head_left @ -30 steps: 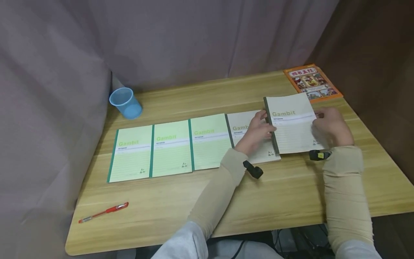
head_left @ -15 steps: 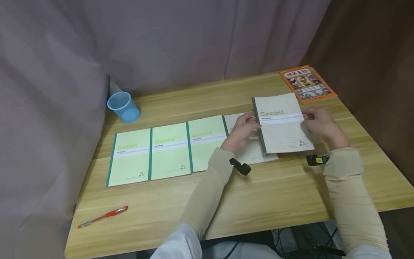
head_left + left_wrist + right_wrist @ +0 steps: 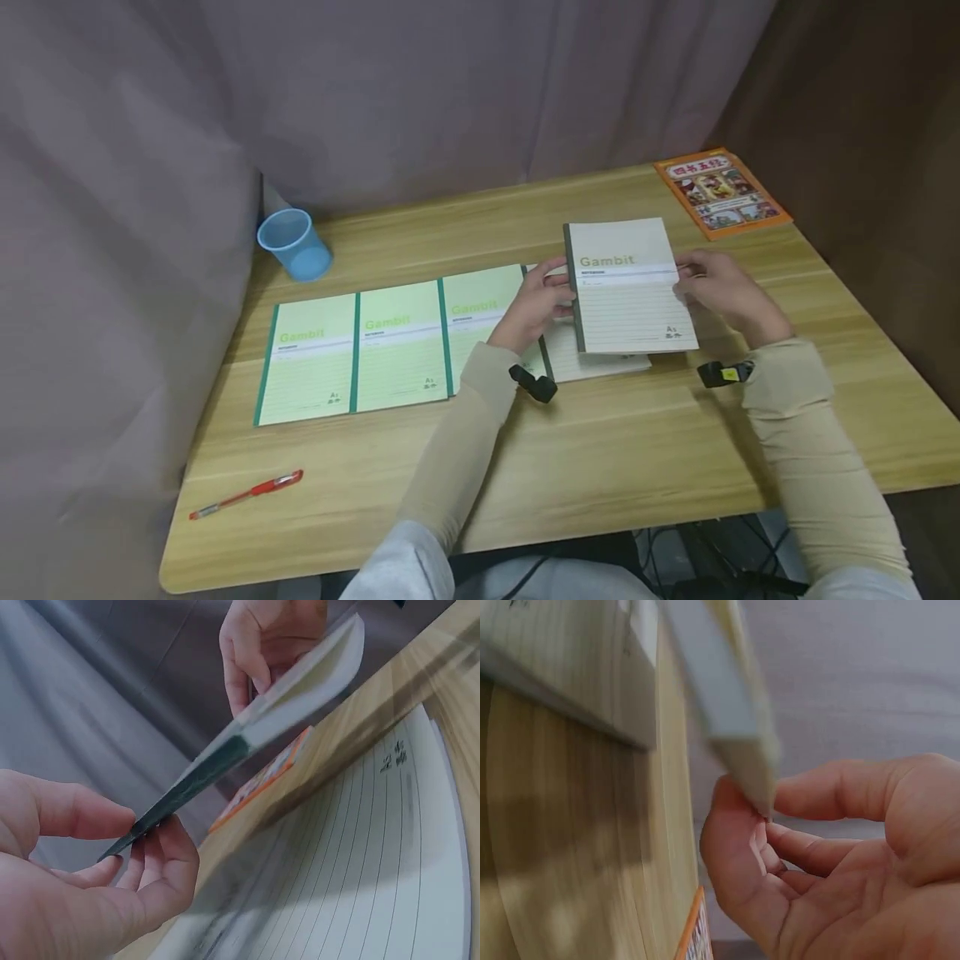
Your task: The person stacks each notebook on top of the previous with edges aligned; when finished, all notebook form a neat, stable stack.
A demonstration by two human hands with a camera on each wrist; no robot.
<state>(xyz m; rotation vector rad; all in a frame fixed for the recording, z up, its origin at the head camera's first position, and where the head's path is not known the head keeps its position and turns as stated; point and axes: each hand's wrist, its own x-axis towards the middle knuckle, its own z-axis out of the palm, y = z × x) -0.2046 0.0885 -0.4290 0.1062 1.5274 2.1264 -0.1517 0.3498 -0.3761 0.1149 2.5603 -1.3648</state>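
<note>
Between my two hands I hold up a pale notebook [image 3: 628, 292] with a dark grey spine, its cover facing up in the head view. My left hand [image 3: 534, 307] pinches the spine, thumb above and fingers beneath, as the left wrist view shows. At the opposite edge, my right hand [image 3: 731, 292] pinches the pages between thumb and curled index finger. Below, partly hidden by the held notebook and my left hand, lies another grey-spined notebook [image 3: 596, 362] on the table. The left wrist view shows a gap between the held notebook and this lower notebook [image 3: 352, 847].
Several green-spined notebooks [image 3: 401, 350] lie in a row to the left. A blue cup [image 3: 296, 246] stands tilted-looking at the back left, a red pen [image 3: 247, 494] lies front left. An orange book [image 3: 723, 193] lies at the table's [image 3: 600, 475] back right corner. Curtains surround it.
Both hands have carried the held notebook to the left, further over the grey-spined notebook on the table. The head view has shifted slightly.
</note>
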